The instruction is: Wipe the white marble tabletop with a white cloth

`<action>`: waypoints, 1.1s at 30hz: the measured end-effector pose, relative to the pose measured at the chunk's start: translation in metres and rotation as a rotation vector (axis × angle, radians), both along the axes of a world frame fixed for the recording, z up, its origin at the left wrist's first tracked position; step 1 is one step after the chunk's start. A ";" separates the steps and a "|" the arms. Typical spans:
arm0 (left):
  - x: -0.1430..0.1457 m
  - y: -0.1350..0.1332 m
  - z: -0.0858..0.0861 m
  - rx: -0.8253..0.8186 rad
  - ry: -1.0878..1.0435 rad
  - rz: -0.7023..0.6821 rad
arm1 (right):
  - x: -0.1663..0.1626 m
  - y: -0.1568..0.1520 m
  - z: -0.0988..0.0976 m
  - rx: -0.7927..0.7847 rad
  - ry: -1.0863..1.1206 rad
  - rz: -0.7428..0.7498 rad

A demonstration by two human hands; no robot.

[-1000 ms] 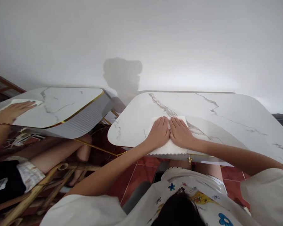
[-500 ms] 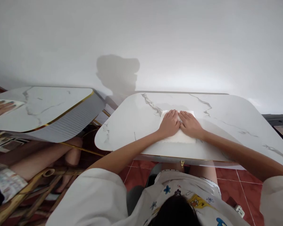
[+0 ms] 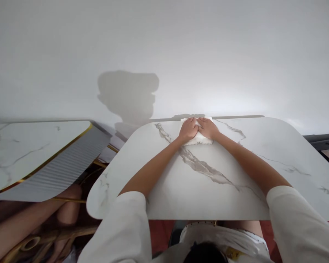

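Note:
A folded white cloth [image 3: 200,139], perhaps a paper towel, lies at the far edge of a white marble-patterned tabletop [image 3: 164,186], close to the wall. My left hand [image 3: 189,130] rests flat on the cloth's left part, pressing it down, fingers pointing to the wall. Beside it my right hand [image 3: 207,128] lies flat on the right part; the two hands touch or nearly touch at the thumbs. Both arms are stretched forward across the table. Part of the cloth is hidden under my palms.
A second marble-patterned table [image 3: 38,153] with a gold rim and ribbed grey side stands at the left. Another person's legs [image 3: 30,223] show below it, near a bamboo chair [image 3: 30,243]. The white wall [image 3: 208,54] rises directly behind. A dark object [image 3: 323,140] stands at the right.
Both hands have slid the cloth forward, from the middle of the tabletop to its far edge. My view has moved closer over the table. The other person's hand has left the view.

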State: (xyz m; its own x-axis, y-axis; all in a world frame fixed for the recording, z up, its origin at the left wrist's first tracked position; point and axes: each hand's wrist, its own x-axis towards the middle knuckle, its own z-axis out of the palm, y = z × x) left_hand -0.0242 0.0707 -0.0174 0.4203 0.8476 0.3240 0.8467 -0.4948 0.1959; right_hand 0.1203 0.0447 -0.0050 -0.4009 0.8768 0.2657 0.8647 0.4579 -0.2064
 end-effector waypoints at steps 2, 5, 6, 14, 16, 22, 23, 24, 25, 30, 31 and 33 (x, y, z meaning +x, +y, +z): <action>0.001 0.016 0.001 0.003 -0.009 -0.015 | -0.001 0.014 0.001 0.012 0.017 -0.007; 0.002 0.032 0.005 0.009 -0.027 -0.048 | -0.002 0.028 0.004 0.020 0.031 -0.025; 0.002 0.035 0.006 0.008 -0.033 -0.053 | -0.002 0.031 0.005 0.019 0.030 -0.037; 0.005 0.020 0.012 0.066 0.061 -0.053 | -0.002 0.024 0.004 0.057 -0.018 -0.081; 0.004 0.008 0.012 0.086 0.059 -0.067 | -0.003 0.012 0.002 0.048 -0.032 -0.089; -0.008 -0.054 0.000 0.096 0.039 -0.139 | -0.008 -0.059 -0.004 0.059 -0.066 -0.081; -0.012 -0.070 -0.002 0.102 0.044 -0.150 | -0.010 -0.075 -0.005 0.073 -0.068 -0.065; -0.015 -0.087 -0.003 0.104 0.050 -0.151 | -0.011 -0.092 -0.006 0.085 -0.069 -0.051; -0.018 -0.105 -0.004 0.099 0.057 -0.143 | -0.013 -0.109 -0.006 0.095 -0.070 -0.037; -0.028 -0.197 -0.001 -0.019 0.058 -0.035 | -0.018 -0.192 -0.004 0.119 -0.067 0.038; -0.027 -0.212 0.000 -0.043 0.052 -0.021 | -0.016 -0.205 -0.004 0.114 -0.071 0.052; -0.022 -0.237 0.001 -0.082 0.024 -0.011 | -0.010 -0.228 -0.003 0.101 -0.077 0.064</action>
State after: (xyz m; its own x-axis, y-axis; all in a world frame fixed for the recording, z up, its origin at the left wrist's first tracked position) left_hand -0.0466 -0.1661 -0.0160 0.4361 0.8663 0.2435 0.8464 -0.4868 0.2160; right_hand 0.1100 -0.1835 -0.0084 -0.4774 0.8193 0.3176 0.8448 0.5274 -0.0907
